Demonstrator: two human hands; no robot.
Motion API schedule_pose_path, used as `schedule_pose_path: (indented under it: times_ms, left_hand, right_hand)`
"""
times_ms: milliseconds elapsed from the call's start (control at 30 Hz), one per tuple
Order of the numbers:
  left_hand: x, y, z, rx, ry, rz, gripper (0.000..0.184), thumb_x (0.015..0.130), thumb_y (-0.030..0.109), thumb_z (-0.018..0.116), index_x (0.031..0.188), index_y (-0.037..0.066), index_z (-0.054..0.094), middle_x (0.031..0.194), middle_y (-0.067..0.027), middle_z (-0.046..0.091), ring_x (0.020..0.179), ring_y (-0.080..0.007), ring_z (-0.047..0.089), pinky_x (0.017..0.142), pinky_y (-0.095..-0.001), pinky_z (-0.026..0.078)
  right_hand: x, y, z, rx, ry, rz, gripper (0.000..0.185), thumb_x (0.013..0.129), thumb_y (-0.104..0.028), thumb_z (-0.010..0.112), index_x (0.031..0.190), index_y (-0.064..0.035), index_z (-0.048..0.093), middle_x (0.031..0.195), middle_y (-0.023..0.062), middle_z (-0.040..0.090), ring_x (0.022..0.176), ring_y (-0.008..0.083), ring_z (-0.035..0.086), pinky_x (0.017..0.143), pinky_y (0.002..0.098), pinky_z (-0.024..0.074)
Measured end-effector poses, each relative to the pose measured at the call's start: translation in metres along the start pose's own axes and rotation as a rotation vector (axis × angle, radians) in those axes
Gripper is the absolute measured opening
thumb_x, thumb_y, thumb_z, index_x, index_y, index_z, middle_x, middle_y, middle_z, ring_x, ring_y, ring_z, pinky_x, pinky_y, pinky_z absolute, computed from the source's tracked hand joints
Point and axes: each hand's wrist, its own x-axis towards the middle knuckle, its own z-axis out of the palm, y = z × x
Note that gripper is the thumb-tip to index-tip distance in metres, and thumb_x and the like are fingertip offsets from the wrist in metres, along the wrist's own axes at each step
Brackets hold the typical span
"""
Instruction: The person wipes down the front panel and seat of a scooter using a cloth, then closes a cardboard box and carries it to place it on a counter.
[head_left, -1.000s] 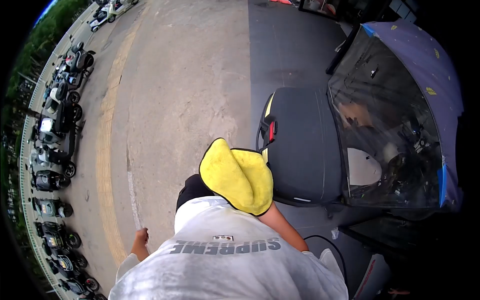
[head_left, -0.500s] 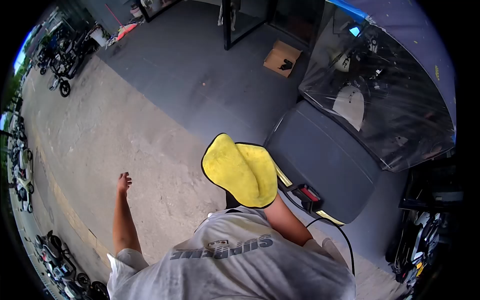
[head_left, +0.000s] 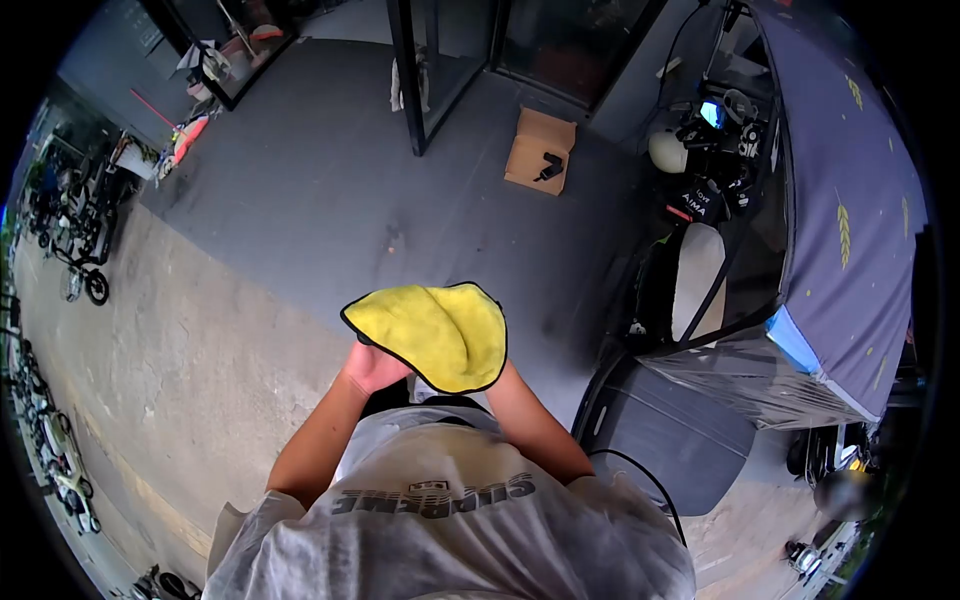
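A yellow microfiber towel point(head_left: 432, 335) with black edging is held in front of my waist, spread and slightly folded down its middle. My left hand point(head_left: 376, 366) grips its lower left edge, with the fingers passing out of sight beneath the cloth. My right hand is hidden under the towel's right side, and only the forearm shows below it. To the right stands a scooter with a dark grey rear box point(head_left: 670, 430) and a purple rain canopy point(head_left: 850, 200) with a clear plastic sheet.
An open cardboard box point(head_left: 528, 160) with a black object point(head_left: 549, 167) inside lies on the grey floor ahead. A black-framed glass door point(head_left: 410, 90) stands beyond it. Parked motorcycles point(head_left: 80, 220) line the left side. A black cable point(head_left: 655, 480) curves beside my right arm.
My left hand has come in from the left to the towel's edge. The view has turned, so the rear box now appears lower and the scooter's seat shows more openly.
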Motion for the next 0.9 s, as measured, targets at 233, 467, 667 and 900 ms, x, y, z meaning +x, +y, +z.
schedule_pose_path:
  times_ms: [233, 467, 667, 900]
  left_hand:
    - [0.155, 0.111, -0.035, 0.029, 0.096, -0.11, 0.064, 0.097, 0.059, 0.052, 0.138, 0.009, 0.053, 0.141, -0.0081, 0.056, 0.128, -0.0246, 0.054, 0.109, -0.043, 0.044]
    - [0.328, 0.178, -0.055, 0.285, 0.116, -0.387, 0.043, 0.099, 0.037, 0.061, 0.129, 0.006, 0.058, 0.126, -0.0071, 0.064, 0.112, -0.0183, 0.064, 0.096, -0.0355, 0.053]
    - [0.481, 0.215, -0.062, 0.44, 0.324, -0.471, 0.054, 0.093, 0.017, 0.061, 0.143, 0.006, 0.044, 0.128, -0.0095, 0.06, 0.116, -0.0233, 0.061, 0.1, -0.0367, 0.049]
    - [0.662, 0.239, -0.124, 0.917, 0.448, -0.248, 0.055, 0.084, 0.001, 0.054, 0.139, 0.001, 0.049, 0.119, -0.0094, 0.062, 0.109, -0.0223, 0.059, 0.095, -0.0326, 0.048]
  right_hand:
    - [0.151, -0.058, -0.058, -0.082, 0.376, 0.101, 0.028, 0.094, -0.024, 0.065, 0.116, -0.0057, 0.062, 0.116, 0.0107, 0.065, 0.103, 0.0236, 0.065, 0.087, 0.0361, 0.0546]
    - [0.253, -0.149, -0.078, -1.227, 0.635, 0.027, 0.033, 0.089, -0.02, 0.068, 0.116, -0.0055, 0.058, 0.111, 0.0074, 0.062, 0.108, 0.0205, 0.057, 0.094, 0.0341, 0.0458]
    - [0.282, -0.291, -0.168, -0.783, 0.709, 0.405, 0.039, 0.095, -0.036, 0.054, 0.124, -0.0095, 0.061, 0.11, 0.0043, 0.068, 0.102, 0.016, 0.064, 0.086, 0.0311, 0.0471]
    - [0.289, -0.464, -0.387, -1.0, 0.877, 0.665, 0.041, 0.096, -0.047, 0.055, 0.119, -0.0135, 0.061, 0.106, 0.0021, 0.066, 0.103, 0.0159, 0.062, 0.089, 0.0355, 0.0452]
